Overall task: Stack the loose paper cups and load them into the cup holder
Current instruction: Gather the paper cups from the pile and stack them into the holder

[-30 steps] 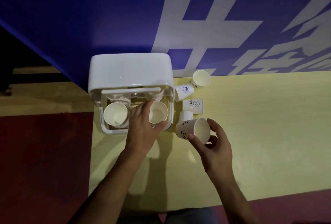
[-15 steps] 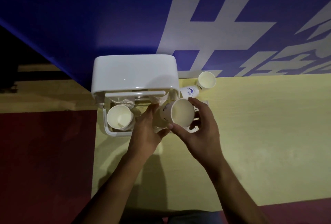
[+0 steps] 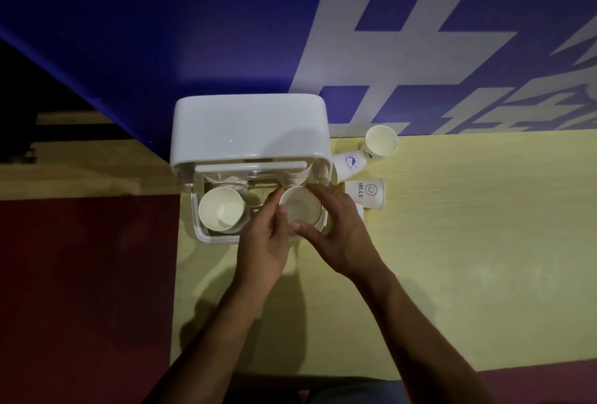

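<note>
Head view: left hand (image 3: pixel 265 250), right hand (image 3: pixel 340 235) around cup (image 3: pixel 302 209) in holder (image 3: pixel 248 125)

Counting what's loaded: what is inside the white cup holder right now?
Inside the cup holder: a left cup, untouched, and a right cup gripped by the left hand and right hand. Any cups nested beneath them are covered.

holder (image 3: pixel 248 125) white | cups (image 3: pixel 366 192) white, printed | table (image 3: pixel 452 242) pale yellow
</note>
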